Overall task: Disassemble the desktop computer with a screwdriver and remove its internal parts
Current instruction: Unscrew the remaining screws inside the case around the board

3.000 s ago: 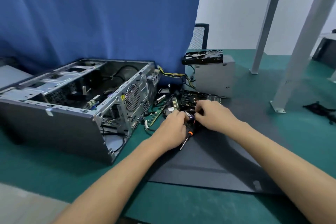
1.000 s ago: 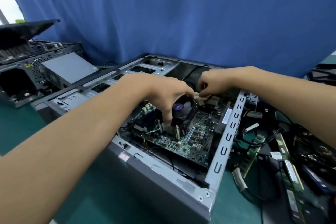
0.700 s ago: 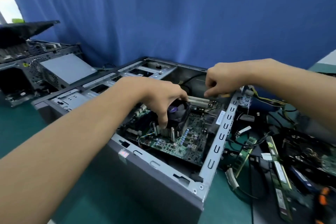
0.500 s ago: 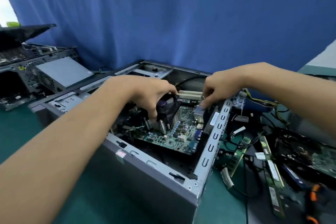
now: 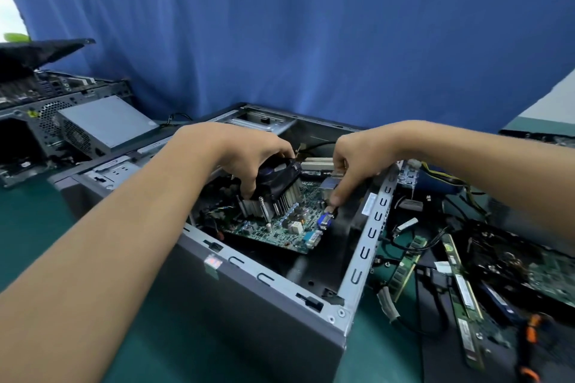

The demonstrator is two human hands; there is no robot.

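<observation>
The open grey computer case lies on its side in front of me. Inside it sits a green motherboard, tilted, with its right edge raised. My left hand grips the black CPU cooler fan with its finned heatsink on the board. My right hand reaches down at the board's right edge, fingers curled on the rear port block near the blue VGA connector. An orange-and-black screwdriver lies on the mat at the lower right.
Removed RAM sticks, cables and a circuit board lie on the dark mat to the right. A second opened case with a grey power supply stands at the left. A blue curtain hangs behind. The table top is green.
I moved from the mat, where I handled the screwdriver, to the case. Over the last second the motherboard has lifted and tilted, my left hand on the cooler and my right hand shifting down to the port edge.
</observation>
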